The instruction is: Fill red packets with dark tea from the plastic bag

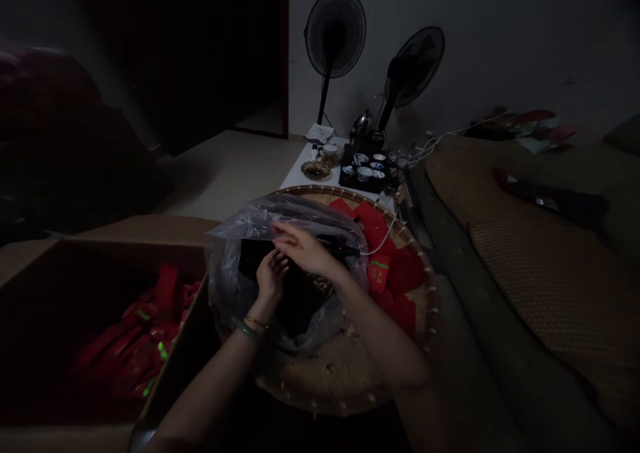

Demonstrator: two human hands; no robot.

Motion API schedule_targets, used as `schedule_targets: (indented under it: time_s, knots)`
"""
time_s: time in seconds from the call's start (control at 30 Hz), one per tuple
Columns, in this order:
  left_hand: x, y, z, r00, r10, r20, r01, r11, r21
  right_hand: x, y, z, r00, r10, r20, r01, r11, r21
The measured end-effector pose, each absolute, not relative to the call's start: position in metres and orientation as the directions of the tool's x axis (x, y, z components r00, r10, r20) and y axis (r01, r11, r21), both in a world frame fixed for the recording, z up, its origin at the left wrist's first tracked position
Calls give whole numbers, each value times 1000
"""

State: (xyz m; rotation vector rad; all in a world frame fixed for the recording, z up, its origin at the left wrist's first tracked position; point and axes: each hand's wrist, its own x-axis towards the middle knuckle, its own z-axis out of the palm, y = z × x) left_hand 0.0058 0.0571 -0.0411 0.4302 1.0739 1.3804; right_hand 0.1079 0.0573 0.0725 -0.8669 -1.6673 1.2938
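Observation:
My left hand [271, 276] is over the mouth of a clear plastic bag [225, 259], its fingers loosely curled and apart. Close beside it, my right hand [303, 249] reaches across with its fingers stretched to the left. I see nothing held in either hand. The bag lies open on a round woven tray [340, 366], and its inside is very dark. A dark device [350, 249] with a small red light and a white cable lies behind my right hand. Several red packets [379, 273] are spread on the tray's right side.
To the left stands an open cardboard box [135, 229] with many red packets [135, 339] inside. Behind the tray, a white table [297, 173] carries a black tea tray [350, 179] with cups. Two fans [335, 33] stand by the wall. A couch with a woven mat [510, 239] is at right.

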Motion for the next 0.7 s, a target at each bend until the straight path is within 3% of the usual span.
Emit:
schedule_targets:
  time_s: [0.1,0.17,0.23,0.4,0.53,0.7]
  knots:
    - [-1,60,-36,-269,898,-349,-583,136,801,138,60,22,-378,924,56,352,200,-914]
    - [-4,62,-34,-332,886,-325,-557,94,825,160,54,-12,-330,944,-15,580,190,-792]
    - [-5,64,-33,-378,879,-292,-522,58,851,173,47,-36,-257,965,-41,702,158,-695]
    - [-5,65,-36,-454,849,-270,-464,34,885,157,47,-48,-249,958,143,775,286,-563]
    - [-6,64,-38,-474,848,-235,-427,12,904,121,76,-37,-273,923,271,847,364,-388]
    - [-7,66,-40,-489,842,-227,-403,13,915,94,141,-27,-249,965,79,915,262,-307]
